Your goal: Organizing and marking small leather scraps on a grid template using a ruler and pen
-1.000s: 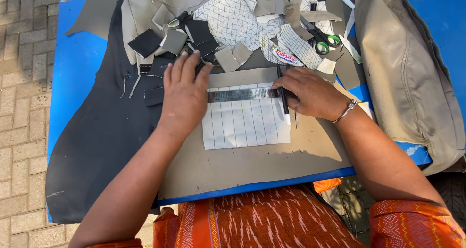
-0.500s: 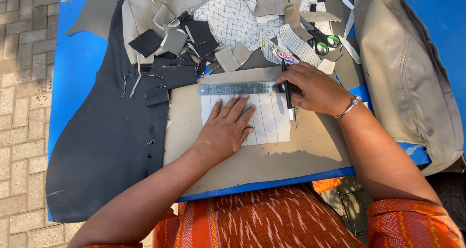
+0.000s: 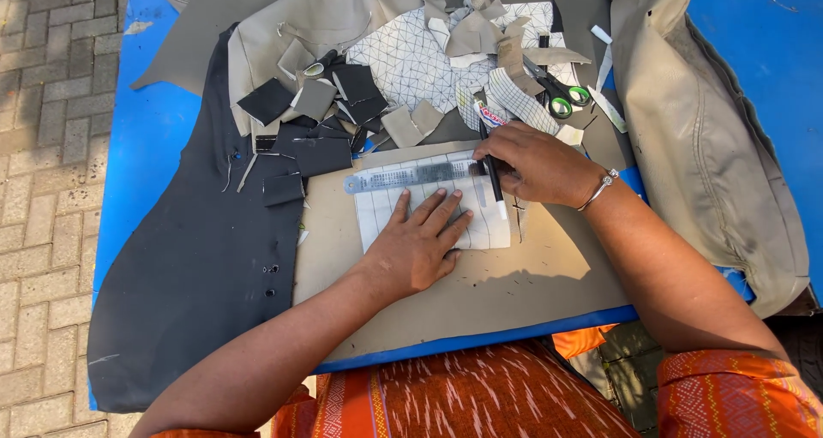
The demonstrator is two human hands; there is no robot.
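My left hand (image 3: 417, 243) lies flat, fingers spread, on a white lined sheet (image 3: 485, 222) that rests on a tan board (image 3: 514, 284). A clear ruler (image 3: 403, 177) lies across the top edge of the sheet, just beyond my left fingertips. My right hand (image 3: 536, 164) rests on the ruler's right end and grips a black pen (image 3: 493, 177) with a white tip pointing down toward the sheet.
Dark grey fabric (image 3: 189, 267) covers the left of the blue table (image 3: 150, 129). Black and tan cut scraps (image 3: 321, 121), white patterned fabric (image 3: 411, 61) and green-handled scissors (image 3: 561, 95) lie at the back. A beige bundle (image 3: 711, 147) sits at right. Paving bricks (image 3: 43, 147) lie at left.
My left hand slid from the ruler down onto the white sheet. My right hand with the pen shifted slightly along the ruler's right end.
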